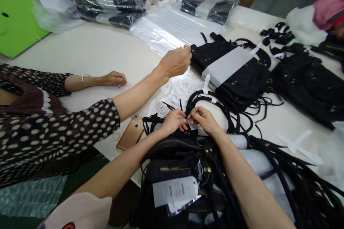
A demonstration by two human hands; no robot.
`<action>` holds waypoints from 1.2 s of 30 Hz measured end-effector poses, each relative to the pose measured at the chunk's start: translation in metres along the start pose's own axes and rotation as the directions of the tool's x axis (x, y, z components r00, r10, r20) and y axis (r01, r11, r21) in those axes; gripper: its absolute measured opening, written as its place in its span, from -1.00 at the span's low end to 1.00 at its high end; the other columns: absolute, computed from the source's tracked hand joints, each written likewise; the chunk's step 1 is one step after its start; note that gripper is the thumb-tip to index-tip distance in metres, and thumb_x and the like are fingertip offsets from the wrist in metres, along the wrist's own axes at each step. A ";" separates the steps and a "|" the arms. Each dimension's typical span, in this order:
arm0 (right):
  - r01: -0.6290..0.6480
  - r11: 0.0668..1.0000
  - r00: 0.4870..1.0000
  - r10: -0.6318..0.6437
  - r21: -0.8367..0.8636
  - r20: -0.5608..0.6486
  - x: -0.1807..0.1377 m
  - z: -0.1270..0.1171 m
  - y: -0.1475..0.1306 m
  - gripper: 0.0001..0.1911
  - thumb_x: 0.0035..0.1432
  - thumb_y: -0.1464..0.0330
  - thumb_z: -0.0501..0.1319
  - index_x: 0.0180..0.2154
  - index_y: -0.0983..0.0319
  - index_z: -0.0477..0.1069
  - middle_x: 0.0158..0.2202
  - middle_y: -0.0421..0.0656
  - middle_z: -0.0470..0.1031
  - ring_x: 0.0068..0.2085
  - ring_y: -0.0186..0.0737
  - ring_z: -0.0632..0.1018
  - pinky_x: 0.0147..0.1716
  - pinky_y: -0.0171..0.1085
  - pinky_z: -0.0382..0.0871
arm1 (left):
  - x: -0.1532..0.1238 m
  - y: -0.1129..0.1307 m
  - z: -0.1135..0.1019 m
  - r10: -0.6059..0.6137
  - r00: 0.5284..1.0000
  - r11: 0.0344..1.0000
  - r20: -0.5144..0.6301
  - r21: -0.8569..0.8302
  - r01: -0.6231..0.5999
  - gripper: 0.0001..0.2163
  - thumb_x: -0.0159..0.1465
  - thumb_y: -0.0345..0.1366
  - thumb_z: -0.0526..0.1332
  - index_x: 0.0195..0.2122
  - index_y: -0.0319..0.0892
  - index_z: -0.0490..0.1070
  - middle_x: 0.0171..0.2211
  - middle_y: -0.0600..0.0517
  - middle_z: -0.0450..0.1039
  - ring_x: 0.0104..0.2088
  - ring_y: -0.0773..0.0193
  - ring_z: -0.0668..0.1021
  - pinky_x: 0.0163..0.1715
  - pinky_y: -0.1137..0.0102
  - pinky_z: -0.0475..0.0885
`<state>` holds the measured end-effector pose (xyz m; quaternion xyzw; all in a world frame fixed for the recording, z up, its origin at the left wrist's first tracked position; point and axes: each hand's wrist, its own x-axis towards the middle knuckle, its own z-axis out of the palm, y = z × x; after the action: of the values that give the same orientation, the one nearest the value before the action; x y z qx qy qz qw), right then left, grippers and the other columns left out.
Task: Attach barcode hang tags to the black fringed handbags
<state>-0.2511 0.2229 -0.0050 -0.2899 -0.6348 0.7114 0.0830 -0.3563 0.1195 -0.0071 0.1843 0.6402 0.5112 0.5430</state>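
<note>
My left hand (174,121) and my right hand (202,118) meet above a black bag (172,150). Fingers of both are pinched on a thin black cord (187,117) at the top of the bag; part of it is hidden by the fingertips. A small white piece shows just under my right fingers. On the bag's front are a brass zipper (174,169) and a white printed tag (174,191) on a string. Black looped handles (215,101) with white wraps lie just beyond my hands.
A co-worker's arm (145,91) in a dotted sleeve reaches across from the left. White tags (180,91) lie scattered beyond my hands, a phone (130,133) at left. Other black bags (242,78) lie to the right; plastic-wrapped bags (110,1) stand at the back.
</note>
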 end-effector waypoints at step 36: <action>-0.020 0.974 0.996 0.040 -0.224 0.084 0.001 -0.005 0.010 -0.87 -0.06 0.32 0.14 -0.52 0.27 0.29 -0.69 -0.31 0.31 -0.64 -0.44 0.31 -0.64 -0.42 0.16 | -0.005 -0.004 0.000 0.088 0.996 0.949 0.007 0.304 -0.086 -0.92 0.08 -0.49 0.07 -0.50 -0.24 0.31 -0.65 0.13 0.36 -0.72 0.46 0.39 -0.75 0.58 0.21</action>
<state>-0.2471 0.2256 -0.0154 -0.2753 -0.7091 0.6490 0.0112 -0.3538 0.1139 -0.0081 0.2920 0.7042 0.4306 0.4832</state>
